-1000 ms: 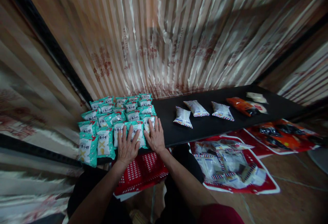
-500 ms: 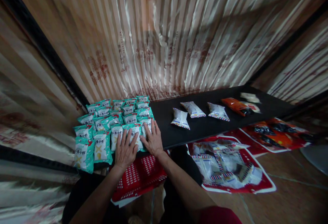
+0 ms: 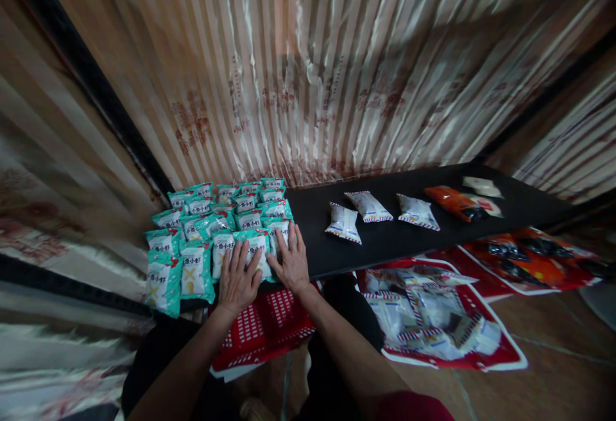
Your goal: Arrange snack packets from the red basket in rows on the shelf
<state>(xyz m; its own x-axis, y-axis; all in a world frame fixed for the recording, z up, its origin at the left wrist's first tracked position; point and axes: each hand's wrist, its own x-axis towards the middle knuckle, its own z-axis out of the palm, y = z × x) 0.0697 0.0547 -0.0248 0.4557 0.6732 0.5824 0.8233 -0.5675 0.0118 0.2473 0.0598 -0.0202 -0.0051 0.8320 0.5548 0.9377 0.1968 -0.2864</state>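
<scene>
While teal packets point(image 3: 195, 270) already sit in close rows at the left end of a black shelf point(image 3: 312, 215), the left hand point(image 3: 235, 281) and right hand point(image 3: 291, 263) rest splayed on front ones; three striped packets point(image 3: 369, 206) lie loosely spaced, more in a red basket point(image 3: 505, 358).

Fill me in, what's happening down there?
A person has both bare hands, left hand and right hand, spread on the front of a block of teal-and-white plastic snack packets on a long black shelf. To the right on it lie three white bags with striped ends and an orange-and-black bag. Below the hands is a red perforated plastic basket.
</scene>
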